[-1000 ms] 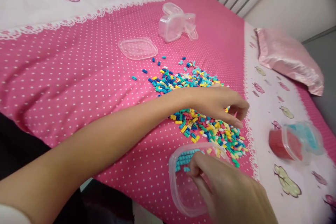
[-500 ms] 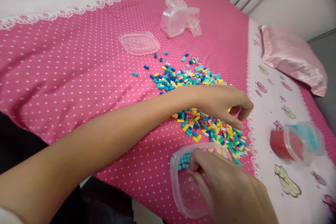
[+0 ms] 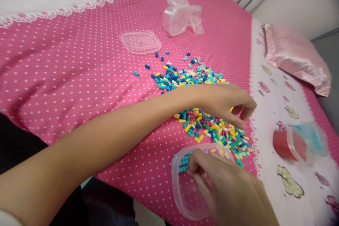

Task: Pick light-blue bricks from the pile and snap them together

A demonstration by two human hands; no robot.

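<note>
My right hand [image 3: 225,180] reaches into a clear plastic container [image 3: 176,190] near the bed's front edge. Its thumb and forefinger are pinched together beside neatly lined-up teal toy bricks [image 3: 184,162] at the container's far side. Whatever sits between those fingertips is hidden. Stretched across from the left, my left hand [image 3: 230,104] hovers over the right part of a loose pile of small multicoloured toy bricks [image 3: 196,74]. Its fingers curl downward with the thumb apart, and I see nothing in them. The left forearm covers the middle of the pile.
Beyond the pile lie a clear lid [image 3: 140,41] and several stacked clear containers [image 3: 177,19]. At the right are a container of red pieces [image 3: 284,144] and one with teal contents [image 3: 315,139]. A pink pillow [image 3: 296,56] rests by the wall. Stray bricks [image 3: 147,66] lie left of the pile.
My right hand has shifted very slightly left inside the container. The left hand and the pile look the same; the view has tilted a little.
</note>
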